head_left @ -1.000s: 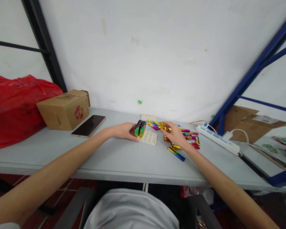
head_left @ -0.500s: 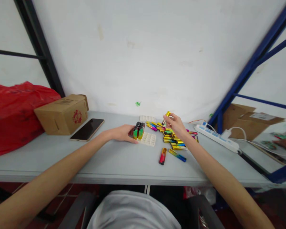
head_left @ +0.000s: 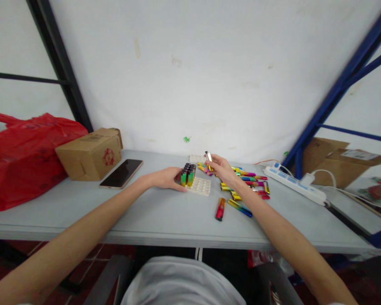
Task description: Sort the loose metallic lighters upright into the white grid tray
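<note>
My left hand curves around the left end of a white tray with round pockets, its thumb along the near edge. Several green-and-gold lighters with black tops stand upright in that end, against my fingers, which they partly hide. Between the fingertips of my right hand is a shiny lighter, raised and tilted, just right of and beyond the standing ones. Under and beyond my right forearm lies a loose pile of multicoloured metallic lighters. Nearer me rest a red lighter and a yellow-blue lighter.
A second white tray lies by the wall. Leftward are a phone, a cardboard box and a red plastic bag. A power strip and blue rack post stand on the right.
My right hand has moved left from above the pile towards the tray, and the lighter in it has turned. My left hand stays at the tray. The view has shifted slightly.
</note>
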A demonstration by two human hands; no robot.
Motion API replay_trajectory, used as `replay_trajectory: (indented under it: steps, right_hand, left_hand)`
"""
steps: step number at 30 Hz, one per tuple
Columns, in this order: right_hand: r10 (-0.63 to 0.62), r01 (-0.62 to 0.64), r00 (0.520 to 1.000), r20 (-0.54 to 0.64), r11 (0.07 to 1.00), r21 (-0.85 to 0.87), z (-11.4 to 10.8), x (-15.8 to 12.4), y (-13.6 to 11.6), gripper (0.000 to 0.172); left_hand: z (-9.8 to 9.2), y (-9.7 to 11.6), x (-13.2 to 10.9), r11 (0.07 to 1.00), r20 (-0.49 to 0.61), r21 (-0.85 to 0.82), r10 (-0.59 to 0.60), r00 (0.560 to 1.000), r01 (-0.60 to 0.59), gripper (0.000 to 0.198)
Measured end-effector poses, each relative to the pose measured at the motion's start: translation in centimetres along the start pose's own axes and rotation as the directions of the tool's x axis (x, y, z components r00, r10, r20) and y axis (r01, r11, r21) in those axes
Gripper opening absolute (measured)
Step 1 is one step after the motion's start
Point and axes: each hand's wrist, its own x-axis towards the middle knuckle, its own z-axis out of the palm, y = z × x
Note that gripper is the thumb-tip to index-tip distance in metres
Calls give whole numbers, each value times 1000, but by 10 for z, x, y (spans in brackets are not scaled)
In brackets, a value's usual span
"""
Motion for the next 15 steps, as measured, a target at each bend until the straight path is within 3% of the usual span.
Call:
replay_trajectory:
  steps: [5,11,15]
  right_hand:
    - [5,-3,1000,25,997,-76,6,-8,7,47]
    - [-33,31,999,-10,983,-178,11,-14,9,55]
    - [-138,111,989,-47,922,-370,9,-15,11,61]
  left_hand:
    - [-1,2,-1,1000,12,-4,4,1000,-4,67]
    - [-1,2,-1,1000,16,1,-1,1000,1,67]
    - [-2,2,-1,1000,19,5,7,1000,-7,67]
